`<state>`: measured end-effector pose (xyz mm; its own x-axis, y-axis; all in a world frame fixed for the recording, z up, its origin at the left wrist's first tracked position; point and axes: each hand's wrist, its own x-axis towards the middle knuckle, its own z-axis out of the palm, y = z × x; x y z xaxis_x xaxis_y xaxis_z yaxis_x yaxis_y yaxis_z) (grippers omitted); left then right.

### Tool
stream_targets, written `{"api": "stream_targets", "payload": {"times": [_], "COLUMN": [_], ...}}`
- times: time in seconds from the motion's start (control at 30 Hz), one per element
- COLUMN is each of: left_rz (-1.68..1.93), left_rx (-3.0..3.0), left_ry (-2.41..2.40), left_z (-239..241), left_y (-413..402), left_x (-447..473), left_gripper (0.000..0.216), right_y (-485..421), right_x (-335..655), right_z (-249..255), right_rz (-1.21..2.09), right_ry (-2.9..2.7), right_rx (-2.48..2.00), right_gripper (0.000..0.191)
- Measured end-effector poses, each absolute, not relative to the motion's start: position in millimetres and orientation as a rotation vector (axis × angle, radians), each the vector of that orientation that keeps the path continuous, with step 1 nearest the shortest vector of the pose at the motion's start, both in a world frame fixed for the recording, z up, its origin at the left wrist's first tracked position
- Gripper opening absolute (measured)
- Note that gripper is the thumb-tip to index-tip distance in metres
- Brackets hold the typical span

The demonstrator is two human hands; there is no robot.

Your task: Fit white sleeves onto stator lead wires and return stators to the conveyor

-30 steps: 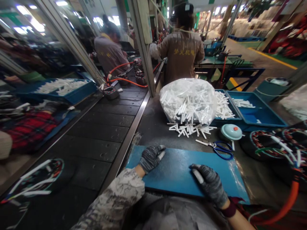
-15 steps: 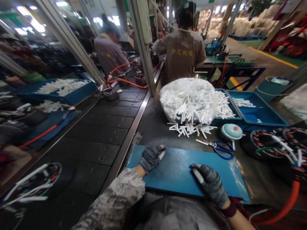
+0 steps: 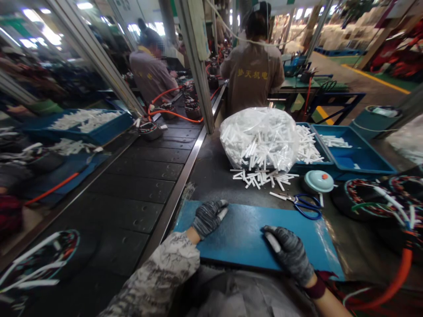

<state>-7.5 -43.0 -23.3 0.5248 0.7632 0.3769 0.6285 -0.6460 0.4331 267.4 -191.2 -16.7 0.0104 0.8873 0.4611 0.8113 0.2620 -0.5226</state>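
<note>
My left hand (image 3: pixel 207 218), in a grey knit glove, rests curled on the left end of a blue mat (image 3: pixel 244 240). A short white piece shows at its fingertips. My right hand (image 3: pixel 291 253), also gloved, lies curled on the mat's right part, with a white piece along its forefinger. I cannot tell whether these pieces are tubes or taped fingers. Beyond the mat sits a clear bag of white tubes (image 3: pixel 259 138), with loose tubes (image 3: pixel 261 178) spilled in front of it.
Blue-handled scissors (image 3: pixel 304 205) and a teal lid (image 3: pixel 319 181) lie right of the mat, beside wound stators (image 3: pixel 370 202) and an orange cable (image 3: pixel 396 277). Blue trays (image 3: pixel 358 156) stand behind. A black conveyor (image 3: pixel 139 185) on my left carries a stator (image 3: pixel 42 259). Two people (image 3: pixel 253 75) work ahead.
Both my hands stay still. The stator on the conveyor has slid nearer to me and to the left. A red plaid sleeve at the far left has gone from view.
</note>
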Motion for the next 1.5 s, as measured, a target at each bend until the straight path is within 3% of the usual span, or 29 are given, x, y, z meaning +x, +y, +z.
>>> {"api": "stream_targets", "payload": {"times": [0.57,0.9,1.5], "left_rz": [0.740,0.651,0.604], "left_rx": [2.454,2.389,2.233], "left_ry": [1.199,1.248,1.259], "left_z": [-26.2,-19.7,-6.0], "left_y": [-41.8,-45.9,-43.0], "left_x": [-6.6,0.0,-7.5], "left_gripper": [0.025,0.024,0.026], "right_y": [-192.0,-194.2,-222.7], "right_x": [269.1,267.6,314.8], "right_z": [-16.9,-29.7,-45.6], "right_rz": [0.222,-0.238,-0.467], "right_ry": [-1.798,-2.087,-2.125], "right_rx": [-1.598,-1.347,-1.386], "right_gripper": [0.027,0.023,0.030]}}
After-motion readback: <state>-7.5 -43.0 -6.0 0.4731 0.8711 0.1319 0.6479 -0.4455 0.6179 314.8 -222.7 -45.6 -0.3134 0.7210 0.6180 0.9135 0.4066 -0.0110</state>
